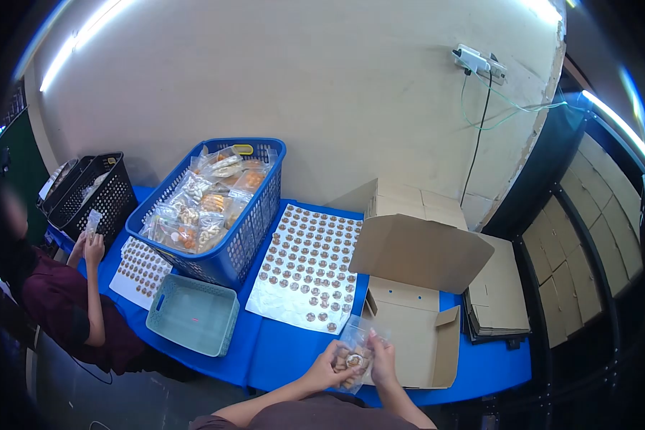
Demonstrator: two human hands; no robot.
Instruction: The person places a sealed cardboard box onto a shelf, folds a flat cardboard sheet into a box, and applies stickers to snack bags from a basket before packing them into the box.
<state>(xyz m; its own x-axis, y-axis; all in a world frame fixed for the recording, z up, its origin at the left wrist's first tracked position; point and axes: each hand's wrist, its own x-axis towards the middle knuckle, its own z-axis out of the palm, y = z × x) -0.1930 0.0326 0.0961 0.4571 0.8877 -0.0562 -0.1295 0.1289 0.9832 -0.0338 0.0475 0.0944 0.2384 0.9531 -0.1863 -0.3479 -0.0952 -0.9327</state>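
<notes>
Between my two hands is a clear plastic bag (pixel 356 358) of brown pieces with a round sticker on its front. My left hand (pixel 330 369) grips the bag's left side, its fingers by the sticker. My right hand (pixel 383 358) pinches the upper right edge of the bag. Just right of the bag lies an open cardboard box (pixel 408 337) with its lid raised. Behind my hands, a white sheet (pixel 304 261) carries rows of round stickers.
A blue basket (pixel 254 222) full of packed bags stands behind an empty green tray (pixel 193 315). Flat cardboard (pixel 498 301) is stacked at right. At left, a co-worker (pixel 64 308) holds a small bag near black baskets (pixel 111 193).
</notes>
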